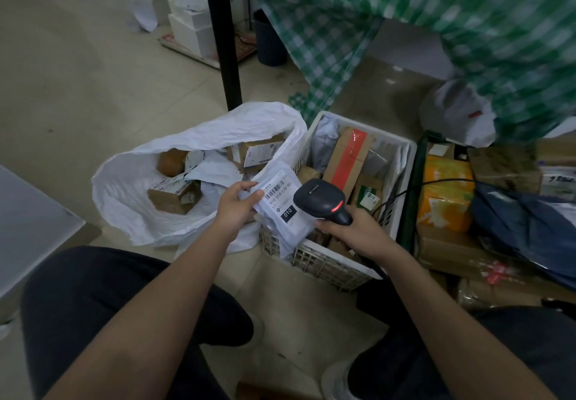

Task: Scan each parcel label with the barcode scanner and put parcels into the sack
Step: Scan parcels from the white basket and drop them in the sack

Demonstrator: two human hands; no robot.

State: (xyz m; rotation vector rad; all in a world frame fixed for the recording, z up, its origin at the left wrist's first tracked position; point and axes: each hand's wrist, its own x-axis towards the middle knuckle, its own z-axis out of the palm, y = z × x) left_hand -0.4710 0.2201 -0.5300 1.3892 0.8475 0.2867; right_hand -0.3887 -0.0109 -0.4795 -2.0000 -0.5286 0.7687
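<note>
The left hand [234, 205] pinches one soft, crinkled grey poly parcel [282, 209] above the slatted white crate [402, 163]; the right hand [352, 228] grips one matte black scanner [324, 201] — red light glowing — beside the crumpled white sack [124, 187].

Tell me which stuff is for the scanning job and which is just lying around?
For the job: barcode scanner in right hand; grey parcel in left hand; white sack; white crate of parcels.

Just lying about: green checked cloth; dark bin; black pole.
</note>
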